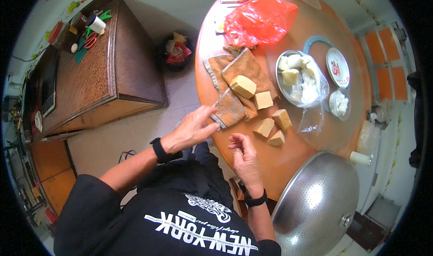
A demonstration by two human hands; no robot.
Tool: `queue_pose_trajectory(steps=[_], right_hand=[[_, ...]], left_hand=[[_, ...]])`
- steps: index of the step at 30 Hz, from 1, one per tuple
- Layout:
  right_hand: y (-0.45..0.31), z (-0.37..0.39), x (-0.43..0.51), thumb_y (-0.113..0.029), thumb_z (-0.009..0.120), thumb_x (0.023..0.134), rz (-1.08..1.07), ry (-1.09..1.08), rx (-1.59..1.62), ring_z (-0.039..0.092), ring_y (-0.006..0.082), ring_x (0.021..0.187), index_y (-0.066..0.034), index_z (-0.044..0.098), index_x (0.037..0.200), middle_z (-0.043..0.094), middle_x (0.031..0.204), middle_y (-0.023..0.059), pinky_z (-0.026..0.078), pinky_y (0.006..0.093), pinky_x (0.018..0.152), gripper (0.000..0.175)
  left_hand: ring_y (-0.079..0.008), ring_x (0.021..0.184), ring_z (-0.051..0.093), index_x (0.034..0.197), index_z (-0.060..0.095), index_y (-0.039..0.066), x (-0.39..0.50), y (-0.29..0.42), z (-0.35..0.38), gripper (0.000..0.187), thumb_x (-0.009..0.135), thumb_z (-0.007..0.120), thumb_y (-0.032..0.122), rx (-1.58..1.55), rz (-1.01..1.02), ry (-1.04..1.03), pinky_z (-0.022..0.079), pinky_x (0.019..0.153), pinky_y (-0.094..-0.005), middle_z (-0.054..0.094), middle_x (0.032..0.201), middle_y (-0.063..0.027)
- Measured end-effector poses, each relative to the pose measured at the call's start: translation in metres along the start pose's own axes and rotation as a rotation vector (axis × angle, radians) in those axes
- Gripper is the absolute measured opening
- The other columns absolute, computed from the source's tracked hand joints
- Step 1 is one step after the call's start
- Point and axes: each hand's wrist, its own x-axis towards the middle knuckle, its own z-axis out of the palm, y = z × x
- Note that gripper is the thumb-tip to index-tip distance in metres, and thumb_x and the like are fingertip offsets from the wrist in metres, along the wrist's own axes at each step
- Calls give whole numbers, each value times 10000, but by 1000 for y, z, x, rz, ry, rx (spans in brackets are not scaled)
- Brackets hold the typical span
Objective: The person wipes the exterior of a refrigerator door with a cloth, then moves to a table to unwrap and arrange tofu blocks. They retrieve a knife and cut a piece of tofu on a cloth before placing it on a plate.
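My left hand (194, 125) hovers by the table's near-left edge, beside the corner of an orange-brown towel (230, 110); its fingers are apart and hold nothing. Near the same edge, my right hand (245, 156) has its fingers curled, with nothing plainly in them. On the towel lies a pale yellow block (243, 86), and a second block (263, 100) is at its edge. Several smaller tan pieces (264, 127) rest on the wooden table to the right. Beyond them, a metal bowl (280, 87) lined with a clear plastic bag holds white and pale yellow chunks.
A large perforated metal lid (314, 202) leans at the right table edge. A red plastic bag (260, 21), a decorated plate (338, 68) and a small bowl of white stuff (339, 103) are farther back. A brown cabinet (135, 53) and a bin (174, 53) stand left.
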Motion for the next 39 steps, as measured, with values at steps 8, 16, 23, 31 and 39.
queue_pose_trajectory(steps=[8, 16, 23, 31, 39], right_hand=[[-19, 68, -9, 83, 493, 858, -114, -310, -247, 637, 190, 924, 19, 571, 1090, 639, 976, 105, 514, 307, 835, 254], [-54, 262, -43, -75, 606, 895, -356, -778, -303, 660, 331, 984, 15, 548, 1196, 641, 1093, 199, 522, 385, 829, 319], [-85, 446, -98, -80, 613, 893, -267, -1188, -312, 640, 256, 1031, 15, 558, 1200, 656, 1109, 160, 505, 360, 882, 327], [-93, 568, -143, -81, 612, 894, -12, -1552, -282, 627, 244, 1051, 17, 565, 1201, 655, 1112, 156, 494, 356, 898, 325], [-161, 672, -138, -83, 612, 898, 142, -1983, -502, 611, 233, 1077, 20, 576, 1210, 652, 1127, 149, 478, 353, 923, 331]], left_hand=[[-366, 927, 627, 1106, 584, 18, -95, 4, -46, 352, 870, 656, 269, 279, 54, -198, 513, 797, -459, 638, 996, -182], [-364, 1031, 616, 1150, 591, -29, -267, -40, -142, 434, 856, 679, 279, 223, 87, 332, 483, 914, -436, 626, 1133, -199], [-377, 1260, 488, 1232, 584, -52, -415, -76, -207, 650, 815, 723, 427, 319, 147, 724, 375, 1073, -498, 511, 1367, -220], [-379, 1265, 462, 1280, 542, -39, -519, -103, -224, 739, 762, 758, 442, 264, -42, 1030, 338, 1087, -526, 502, 1353, -213], [-352, 1230, 509, 1350, 463, -13, -579, -144, -293, 839, 730, 761, 467, 338, -432, 1070, 360, 1067, -498, 527, 1319, -188]])
